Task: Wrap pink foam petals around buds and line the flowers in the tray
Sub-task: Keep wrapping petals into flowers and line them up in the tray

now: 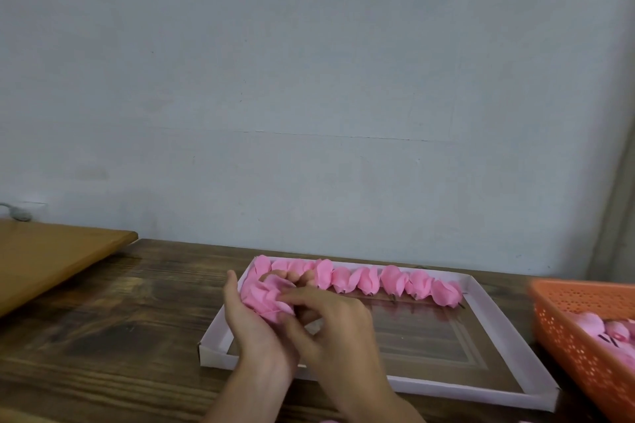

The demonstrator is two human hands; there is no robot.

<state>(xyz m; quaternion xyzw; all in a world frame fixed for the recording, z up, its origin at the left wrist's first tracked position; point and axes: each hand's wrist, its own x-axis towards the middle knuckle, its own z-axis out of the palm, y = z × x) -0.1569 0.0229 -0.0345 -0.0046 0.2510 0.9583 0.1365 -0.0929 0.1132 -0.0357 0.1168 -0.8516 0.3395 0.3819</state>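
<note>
1. Left hand (248,314) cups a pink foam-petal flower (263,295), fingers curled round it, above the left end of the shallow white cardboard tray (479,392)
2. Right hand (331,321) pinches its petals with curled fingertips
3. Finished pink foam flowers (390,280) line the tray's far edge

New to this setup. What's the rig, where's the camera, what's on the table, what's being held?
There is no machine here: a person works with two bare hands. The single picture comes from a camera worn on the head, looking forward and down. The left hand cups a pink foam flower, and the right hand pinches its petals; motion blur hides the finer finger detail. They work above the left part of a shallow white tray on a dark wooden table. A row of pink flowers lines the tray's far side. At the right edge stands an orange basket holding more pink pieces. A lighter wooden board lies at the far left.
</note>
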